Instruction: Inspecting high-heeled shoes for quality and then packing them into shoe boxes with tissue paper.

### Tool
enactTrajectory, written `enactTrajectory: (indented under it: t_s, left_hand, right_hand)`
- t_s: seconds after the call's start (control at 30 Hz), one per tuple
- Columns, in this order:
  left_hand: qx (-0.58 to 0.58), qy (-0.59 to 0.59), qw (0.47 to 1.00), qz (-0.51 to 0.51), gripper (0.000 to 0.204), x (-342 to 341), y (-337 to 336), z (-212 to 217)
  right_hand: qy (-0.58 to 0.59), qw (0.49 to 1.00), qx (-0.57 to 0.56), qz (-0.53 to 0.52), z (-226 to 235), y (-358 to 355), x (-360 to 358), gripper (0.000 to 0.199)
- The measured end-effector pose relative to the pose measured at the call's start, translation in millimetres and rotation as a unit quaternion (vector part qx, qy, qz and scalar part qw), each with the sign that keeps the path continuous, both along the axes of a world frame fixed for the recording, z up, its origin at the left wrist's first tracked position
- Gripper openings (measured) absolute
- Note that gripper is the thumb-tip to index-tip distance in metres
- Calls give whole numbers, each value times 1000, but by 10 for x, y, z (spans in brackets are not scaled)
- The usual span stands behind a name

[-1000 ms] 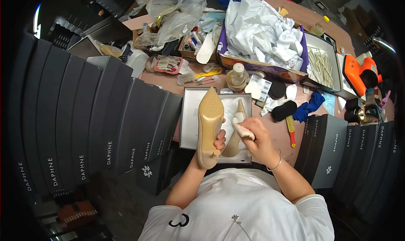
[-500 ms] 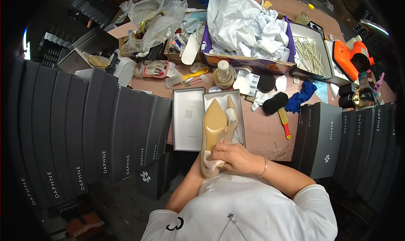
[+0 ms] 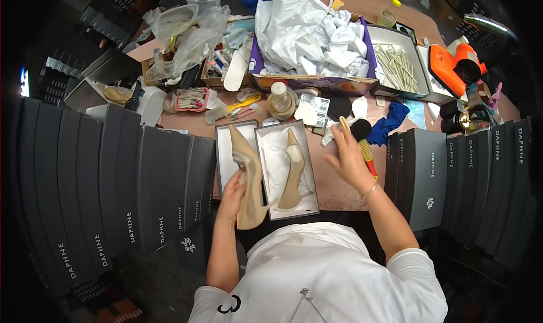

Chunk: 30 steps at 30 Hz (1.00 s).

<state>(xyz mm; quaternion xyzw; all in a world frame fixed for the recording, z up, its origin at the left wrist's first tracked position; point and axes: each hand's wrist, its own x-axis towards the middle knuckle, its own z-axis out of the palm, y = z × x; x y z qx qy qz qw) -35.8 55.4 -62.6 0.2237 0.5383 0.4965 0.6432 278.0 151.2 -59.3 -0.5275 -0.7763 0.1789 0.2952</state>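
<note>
My left hand (image 3: 231,197) grips a beige pointed-toe shoe (image 3: 249,181) by its side, the toe pointing away from me, above the left part of an opened shoebox. The matching beige shoe (image 3: 293,179) lies in the box (image 3: 313,201) on white tissue paper. Beneath the held shoe is the box lid (image 3: 223,148), partly covered by it. My right hand (image 3: 353,160) is held out over the table, its fingers spread and the thumb apart. It is beside a black oval pad (image 3: 360,129) and a yellow brush with a red handle (image 3: 367,156), partly hidden behind the hand.
Stacked dark shoeboxes (image 3: 136,181) wall in the left, with more (image 3: 430,176) on the right. A purple carton (image 3: 317,81) of crumpled white paper, a box of white sticks (image 3: 396,68), a bottle (image 3: 280,102), a blue cloth (image 3: 390,123) and an orange tool (image 3: 447,71) stand farther back.
My right hand has let go of the shoe and moved away to the right, opening. The shoe, earlier sole up in both hands, is now turned and farther left in my left hand.
</note>
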Motion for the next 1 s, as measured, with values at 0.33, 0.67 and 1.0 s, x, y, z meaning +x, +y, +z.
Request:
enactTrajectory:
  t_s: [0.33,0.67,1.0]
  left_hand:
    - [86,191,974,-87,54,476,85,318]
    - [-6,69,977,-204,52,755,-57,-128]
    - [-70,-168,970,-160,66,1014,-69,268]
  right_hand:
    - [435,774,-430,163,36,-765,-756,79]
    - [497,721,-480,-57,55,-878,-251,52]
    - [357,835,-418,-21,214,-952,-315,63]
